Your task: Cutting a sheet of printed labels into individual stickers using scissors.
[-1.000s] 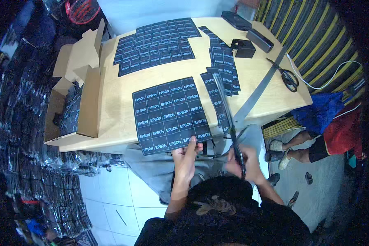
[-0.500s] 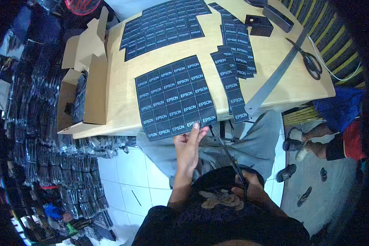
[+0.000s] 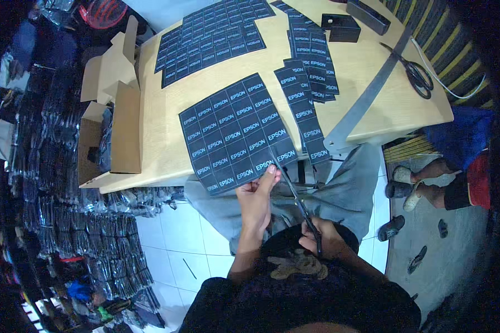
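Observation:
My left hand (image 3: 255, 204) pinches the near edge of a black sheet of labels (image 3: 228, 133), printed with a grid of white lettering, between thumb and fingers. The sheet is tilted over the table's front edge. My right hand (image 3: 323, 238) grips long scissors (image 3: 299, 198) by their dark handles, near my belly. Their blades reach up to the sheet's near right part, just right of my left thumb, and lie along a line between two label columns. Narrow cut label strips (image 3: 303, 114) lie overlapping on the table to the right of the sheet.
More label sheets (image 3: 216, 44) overlap at the table's back. A steel ruler (image 3: 366, 100) slants across the right side, touching a second pair of scissors (image 3: 416, 77). Black box (image 3: 344, 29) stands behind. An open cardboard box (image 3: 125, 133) sits at left. Another person's legs (image 3: 428, 191) show at right.
My right hand has moved up and left with the scissors, and their blades now overlap the sheet. The sheet has turned slightly in my left hand. The whole view has shifted a little.

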A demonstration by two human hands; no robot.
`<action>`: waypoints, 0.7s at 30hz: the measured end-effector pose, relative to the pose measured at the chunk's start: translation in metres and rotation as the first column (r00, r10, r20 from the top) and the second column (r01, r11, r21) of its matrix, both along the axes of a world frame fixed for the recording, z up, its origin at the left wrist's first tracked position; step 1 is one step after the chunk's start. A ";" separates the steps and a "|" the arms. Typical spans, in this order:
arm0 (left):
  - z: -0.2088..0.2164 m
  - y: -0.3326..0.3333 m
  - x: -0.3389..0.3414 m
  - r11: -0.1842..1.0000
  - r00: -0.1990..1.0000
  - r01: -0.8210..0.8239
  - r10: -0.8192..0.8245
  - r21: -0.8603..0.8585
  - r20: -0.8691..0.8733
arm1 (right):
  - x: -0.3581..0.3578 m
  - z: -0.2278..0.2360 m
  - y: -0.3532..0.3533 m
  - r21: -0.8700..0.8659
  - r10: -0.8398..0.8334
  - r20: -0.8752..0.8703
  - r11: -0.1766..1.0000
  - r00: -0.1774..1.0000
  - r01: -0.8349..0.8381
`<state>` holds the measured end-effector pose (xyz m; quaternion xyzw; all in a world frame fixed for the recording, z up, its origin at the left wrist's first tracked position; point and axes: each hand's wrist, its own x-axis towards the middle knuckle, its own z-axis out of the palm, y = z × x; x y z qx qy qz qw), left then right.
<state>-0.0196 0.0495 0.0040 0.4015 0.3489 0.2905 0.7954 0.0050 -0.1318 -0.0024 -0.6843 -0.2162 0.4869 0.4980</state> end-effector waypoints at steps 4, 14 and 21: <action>0.003 -0.001 0.002 1.000 0.999 0.002 -0.003 -0.005 -0.037 | -0.004 -0.004 0.007 0.039 -0.084 -0.072 0.995 0.994 0.087; 0.002 -0.001 0.004 0.999 0.999 0.030 -0.029 0.033 -0.028 | -0.002 -0.008 0.014 0.167 -0.028 -0.044 0.985 0.999 0.035; 0.000 0.000 0.003 0.996 1.000 0.022 -0.022 0.086 0.000 | -0.004 -0.015 0.013 0.163 -0.047 -0.150 0.984 0.988 0.071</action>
